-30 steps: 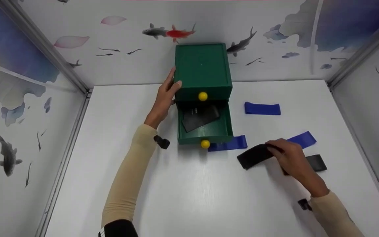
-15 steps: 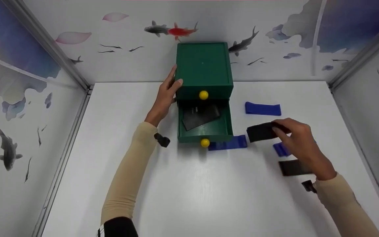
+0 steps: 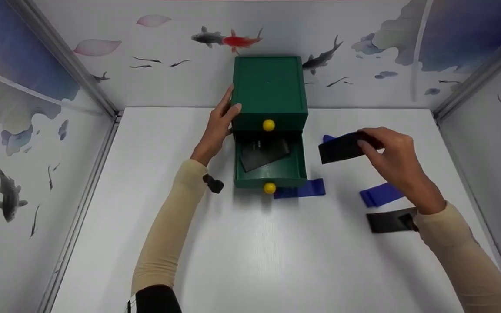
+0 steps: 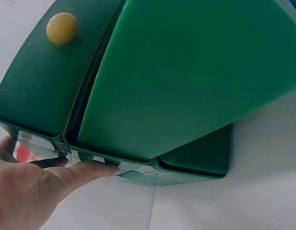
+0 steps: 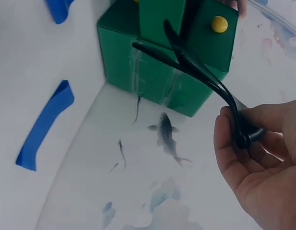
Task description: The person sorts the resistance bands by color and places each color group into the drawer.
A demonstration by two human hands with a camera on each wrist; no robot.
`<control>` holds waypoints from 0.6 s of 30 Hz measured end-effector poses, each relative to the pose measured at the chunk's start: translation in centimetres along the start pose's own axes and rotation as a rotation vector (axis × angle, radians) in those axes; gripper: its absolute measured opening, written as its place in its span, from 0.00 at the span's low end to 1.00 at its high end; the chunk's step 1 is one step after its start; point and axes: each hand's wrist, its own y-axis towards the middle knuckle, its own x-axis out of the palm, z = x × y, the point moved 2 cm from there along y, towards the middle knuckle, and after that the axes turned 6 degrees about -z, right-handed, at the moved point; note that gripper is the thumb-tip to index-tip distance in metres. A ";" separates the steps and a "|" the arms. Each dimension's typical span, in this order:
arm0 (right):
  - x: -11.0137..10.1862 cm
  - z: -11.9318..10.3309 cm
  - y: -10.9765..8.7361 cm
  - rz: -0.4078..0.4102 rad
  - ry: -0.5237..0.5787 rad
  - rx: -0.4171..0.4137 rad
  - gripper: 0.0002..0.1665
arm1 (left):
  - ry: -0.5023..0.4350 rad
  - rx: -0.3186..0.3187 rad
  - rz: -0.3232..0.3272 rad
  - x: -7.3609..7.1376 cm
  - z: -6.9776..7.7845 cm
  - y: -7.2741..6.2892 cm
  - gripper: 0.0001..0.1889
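A green drawer unit (image 3: 270, 87) with yellow knobs stands by the back wall. Its middle drawer (image 3: 285, 173) is pulled out, and a black flat band (image 3: 265, 157) lies inside. Against the unit's left side rests my left hand (image 3: 213, 130), fingers extended; the left wrist view shows its fingertips (image 4: 107, 168) touching the side wall. My right hand (image 3: 400, 161) pinches one end of a black looped resistance band (image 3: 339, 148) above the table, right of the drawer. In the right wrist view this band's free end splits apart. A blue band (image 3: 328, 138) is mostly hidden behind it.
On the white table, another blue band (image 3: 381, 194) and a black band (image 3: 389, 222) lie under the right forearm, partly covered. A further blue band (image 3: 312, 189) lies partly beneath the open drawer's front. Printed walls enclose the back and both sides.
My right hand has lifted the black band off the table area at right and carried it away from me, toward the back. The left hand stays on the unit.
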 end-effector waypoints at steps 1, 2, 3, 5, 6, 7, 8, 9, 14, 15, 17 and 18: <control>-0.1 -0.2 0.4 0.001 0.000 -0.008 0.16 | 0.000 -0.001 0.001 0.0 0.0 0.0 0.38; -0.2 -0.4 0.7 0.001 0.001 -0.016 0.16 | -0.002 -0.002 0.001 0.1 0.0 0.0 0.38; -0.2 -0.6 1.0 -0.001 0.001 -0.022 0.16 | -0.004 -0.001 0.000 0.1 0.0 0.0 0.38; -0.3 -1.1 1.7 -0.005 0.003 -0.030 0.16 | -0.005 0.001 -0.002 0.1 0.0 0.0 0.38; -0.3 -1.4 2.0 -0.011 0.003 -0.032 0.16 | -0.006 0.004 -0.003 0.1 0.0 0.0 0.38; -0.2 -1.7 2.3 -0.018 0.005 -0.034 0.16 | -0.006 0.005 -0.003 0.1 0.0 0.0 0.38; -0.2 -2.0 2.6 -0.024 0.009 -0.031 0.16 | -0.007 0.008 -0.003 0.0 0.0 0.0 0.38; -0.1 -2.3 2.9 -0.031 0.014 -0.027 0.16 | -0.008 0.010 -0.002 0.0 0.0 0.0 0.38; 0.7 -3.9 4.3 -0.070 0.050 -0.018 0.16 | -0.010 0.013 0.000 -0.1 0.0 0.0 0.38; 1.0 -4.3 4.6 -0.079 0.057 -0.020 0.16 | -0.012 0.012 -0.002 -0.1 0.0 0.0 0.38; 1.7 -4.9 5.1 -0.097 0.072 -0.022 0.16 | -0.016 0.011 -0.004 -0.1 0.0 0.1 0.38; 2.0 -5.3 5.4 -0.108 0.079 -0.023 0.16 | -0.018 0.010 -0.004 -0.1 0.0 0.1 0.37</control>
